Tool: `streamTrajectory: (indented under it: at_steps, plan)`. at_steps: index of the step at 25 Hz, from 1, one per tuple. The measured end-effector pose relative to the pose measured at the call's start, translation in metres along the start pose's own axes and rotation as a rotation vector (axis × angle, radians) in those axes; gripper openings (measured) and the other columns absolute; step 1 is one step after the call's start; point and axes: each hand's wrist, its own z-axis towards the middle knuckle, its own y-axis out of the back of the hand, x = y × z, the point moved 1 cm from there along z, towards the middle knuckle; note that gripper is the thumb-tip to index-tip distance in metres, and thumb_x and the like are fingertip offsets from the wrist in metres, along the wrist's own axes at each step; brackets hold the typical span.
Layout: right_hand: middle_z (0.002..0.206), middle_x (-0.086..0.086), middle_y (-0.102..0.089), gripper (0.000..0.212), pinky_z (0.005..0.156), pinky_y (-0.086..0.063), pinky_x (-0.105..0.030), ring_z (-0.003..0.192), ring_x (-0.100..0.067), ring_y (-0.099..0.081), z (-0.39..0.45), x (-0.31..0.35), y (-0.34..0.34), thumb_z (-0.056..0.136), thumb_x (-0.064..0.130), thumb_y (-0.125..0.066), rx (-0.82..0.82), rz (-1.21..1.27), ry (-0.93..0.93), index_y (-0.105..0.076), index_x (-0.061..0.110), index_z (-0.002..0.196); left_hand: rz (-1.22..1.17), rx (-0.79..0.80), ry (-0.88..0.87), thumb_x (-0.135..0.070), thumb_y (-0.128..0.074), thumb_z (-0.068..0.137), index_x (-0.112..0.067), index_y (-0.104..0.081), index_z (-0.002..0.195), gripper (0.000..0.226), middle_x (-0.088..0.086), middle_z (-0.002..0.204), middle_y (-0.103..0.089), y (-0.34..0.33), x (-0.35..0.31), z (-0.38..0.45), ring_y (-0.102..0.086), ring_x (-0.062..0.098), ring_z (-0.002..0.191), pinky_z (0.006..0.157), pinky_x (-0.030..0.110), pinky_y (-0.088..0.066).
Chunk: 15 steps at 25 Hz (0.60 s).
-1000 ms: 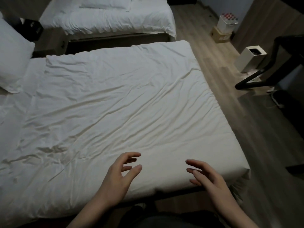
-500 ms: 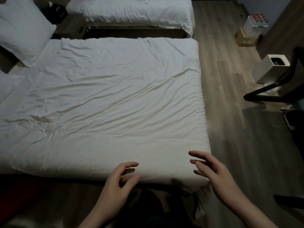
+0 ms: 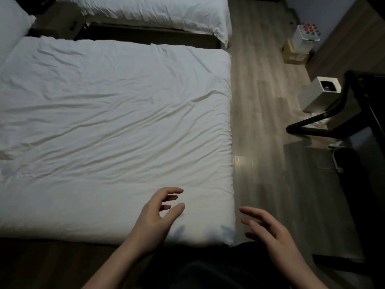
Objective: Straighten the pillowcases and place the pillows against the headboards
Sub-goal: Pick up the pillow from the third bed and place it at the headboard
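A white pillow (image 3: 11, 28) shows partly at the top left corner, at the head end of the near bed (image 3: 116, 126). That bed is covered by a wrinkled white duvet. My left hand (image 3: 158, 215) hovers over the bed's near right corner, fingers apart and curled, holding nothing. My right hand (image 3: 268, 230) is just off the bed's right edge, above the floor, fingers spread and empty. No headboard is visible.
A second bed (image 3: 150, 15) with white bedding lies beyond a narrow gap. Wooden floor runs along the right. There stand a white bin (image 3: 318, 94), a cardboard box with a white container (image 3: 300, 44), and a black desk leg (image 3: 325, 119).
The view has shifted right along the bed's foot end, so the pillow has slid toward the top left corner. Both hands stay open and empty.
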Motion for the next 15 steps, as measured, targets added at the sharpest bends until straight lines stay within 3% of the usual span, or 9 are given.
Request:
streamTrajectory:
  at_steps: [3,6,10,15]
  plan:
    - [0.109,0.002,-0.079,0.026,0.088,-0.059,-0.032,0.111,-0.014,-0.072,0.032,-0.002,0.049,0.093,0.014,-0.065,0.034,0.003,-0.039,-0.073,0.019,0.117,0.01,-0.042,0.034,-0.024,-0.071,0.095,-0.032,-0.069,0.117,0.023,-0.019,0.124,-0.067,-0.04,-0.013,0.016,-0.062,0.0,0.119,0.096,0.024,-0.05]
    - [0.105,-0.005,-0.079,0.029,0.08,-0.058,-0.024,0.102,-0.012,-0.072,0.073,-0.001,0.095,0.096,-0.004,-0.059,0.136,-0.053,-0.043,-0.074,0.015,0.113,0.003,-0.159,0.083,-0.02,-0.07,0.096,-0.029,-0.069,0.117,0.024,-0.018,0.123,-0.067,-0.079,-0.016,0.023,-0.062,0.0,0.119,0.093,0.014,-0.049]
    - [0.111,0.002,-0.079,0.03,0.086,-0.057,-0.024,0.107,-0.009,-0.072,0.133,0.005,0.188,0.097,0.0,-0.06,0.305,-0.107,-0.02,-0.073,0.018,0.117,-0.03,-0.344,0.198,-0.019,-0.069,0.096,-0.028,-0.07,0.117,0.023,-0.018,0.121,-0.069,-0.17,-0.041,0.035,-0.062,0.0,0.117,0.087,0.006,-0.047]
    - [0.115,0.003,-0.077,0.027,0.095,-0.057,-0.033,0.115,-0.012,-0.07,0.181,0.027,0.312,0.094,0.017,-0.064,0.335,-0.121,-0.017,-0.075,0.025,0.117,-0.036,-0.373,0.152,-0.022,-0.069,0.096,-0.029,-0.068,0.121,0.027,-0.017,0.128,-0.067,-0.281,-0.121,0.081,-0.06,-0.002,0.121,0.094,0.013,-0.049]
